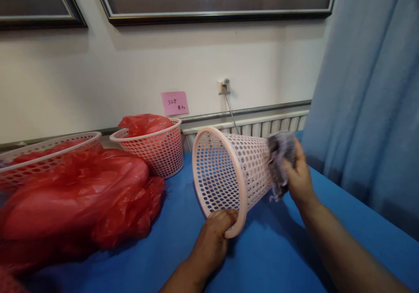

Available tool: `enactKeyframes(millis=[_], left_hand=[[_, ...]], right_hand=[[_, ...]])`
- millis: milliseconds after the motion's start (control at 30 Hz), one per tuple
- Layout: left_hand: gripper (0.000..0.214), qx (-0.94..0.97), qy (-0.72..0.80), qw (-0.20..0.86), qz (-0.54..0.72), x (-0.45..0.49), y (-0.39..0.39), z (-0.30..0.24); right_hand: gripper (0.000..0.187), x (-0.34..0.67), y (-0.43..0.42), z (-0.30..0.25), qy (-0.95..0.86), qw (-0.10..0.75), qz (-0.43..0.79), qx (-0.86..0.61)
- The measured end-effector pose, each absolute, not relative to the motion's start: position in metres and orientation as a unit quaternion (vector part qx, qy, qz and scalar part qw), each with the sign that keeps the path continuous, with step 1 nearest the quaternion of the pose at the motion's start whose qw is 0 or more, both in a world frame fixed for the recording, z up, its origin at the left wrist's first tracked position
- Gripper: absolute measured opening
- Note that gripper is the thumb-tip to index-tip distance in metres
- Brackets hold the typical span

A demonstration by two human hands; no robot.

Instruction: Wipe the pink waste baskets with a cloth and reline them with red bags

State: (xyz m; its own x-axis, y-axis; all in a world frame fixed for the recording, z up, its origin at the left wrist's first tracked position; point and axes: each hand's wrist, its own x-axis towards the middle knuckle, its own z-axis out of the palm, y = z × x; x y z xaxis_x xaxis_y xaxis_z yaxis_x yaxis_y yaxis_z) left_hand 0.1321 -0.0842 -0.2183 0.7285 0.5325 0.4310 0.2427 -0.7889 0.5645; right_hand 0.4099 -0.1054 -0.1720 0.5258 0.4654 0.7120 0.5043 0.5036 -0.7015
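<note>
A pale pink perforated plastic wastebasket [253, 166] lies tipped on its side above the blue tabletop, its open mouth turned toward the left and toward me. My left hand [212, 236] grips the lower part of its rim, fingers inside and thumb side hidden. At the far end, my right hand [299, 177] presses a crumpled grey cloth [281, 162] against the basket's base. The cloth is slightly blurred, and it covers most of the base.
Red plastic bags [85, 192] are heaped on the blue-covered table [176, 223] at left. Behind them stand a pink basket [163, 153] and another basket [52, 153], both holding red plastic. A radiator [281, 127], a plugged-in socket [224, 87] and a blue curtain [366, 92] border the table.
</note>
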Motion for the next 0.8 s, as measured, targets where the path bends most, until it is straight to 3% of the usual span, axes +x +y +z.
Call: enactKeyframes(millis=[100,167,333,533,800], left_hand=[[0.037,0.916,0.211,0.195,0.28,0.133,-0.083,-0.217],[0.04,0.924,0.224,0.166,0.263,0.133,-0.08,-0.22],[0.037,0.905,0.278,0.2,0.251,0.133,-0.081,-0.226],[0.052,0.749,0.318,0.38,0.44,0.132,-0.098,-0.208],[0.026,0.821,0.268,0.321,0.388,0.121,-0.1,-0.189]], right_hand=[[0.074,0.39,-0.114,-0.178,-0.601,0.579,-0.118,-0.538],[0.069,0.38,-0.116,-0.179,-0.643,0.532,-0.16,-0.528],[0.064,0.365,-0.118,-0.18,-0.677,0.525,-0.21,-0.471],[0.052,0.326,-0.132,-0.192,-0.751,0.519,-0.232,-0.335],[0.05,0.334,-0.131,-0.195,-0.735,0.526,-0.251,-0.347]])
